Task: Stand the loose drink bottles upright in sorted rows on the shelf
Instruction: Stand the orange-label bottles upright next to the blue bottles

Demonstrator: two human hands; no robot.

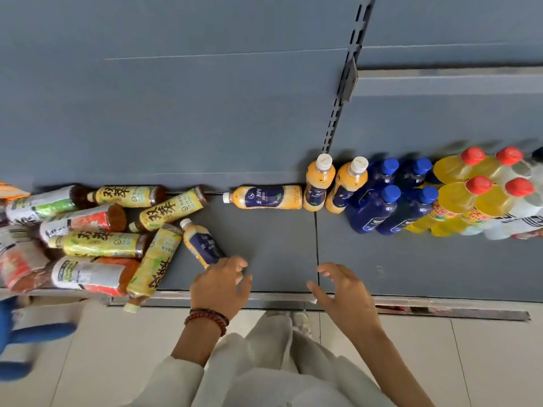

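The job looks partly done, judging outward from the front edge of the shelf (279,251). Nearest on the left, one tea bottle (152,268) hangs neck-first over the front lip, and behind it a heap of tea bottles (100,230) lies on its sides, yellow labels mixed with red-and-white ones, none sorted or standing. In the middle an orange juice bottle (201,242) lies slantwise with its cap pointing toward the back, and further in a second orange juice bottle (264,197) lies flat along the back wall (205,98), its base touching the first of two upright orange bottles (318,183). To the right of those stand the finished rows: blue bottles (379,207) two deep, then yellow bottles with red caps (458,195), then pale ones (526,212) at the frame's edge. So what is left, as far as can be seen, is the two loose orange bottles and the whole heap on the left. As for the hands, the left hand (219,284), a bead bracelet (207,318) at its wrist, sits over the base end of the slanted orange bottle. Its fingers (239,263) are loosely bent and reach past the bottle rather than round it, and the thumb is hidden, so a firm hold is not shown. The right hand (343,289) hovers over bare shelf with fingers (324,270) spread and slightly hooked — it holds nothing and touches nothing.
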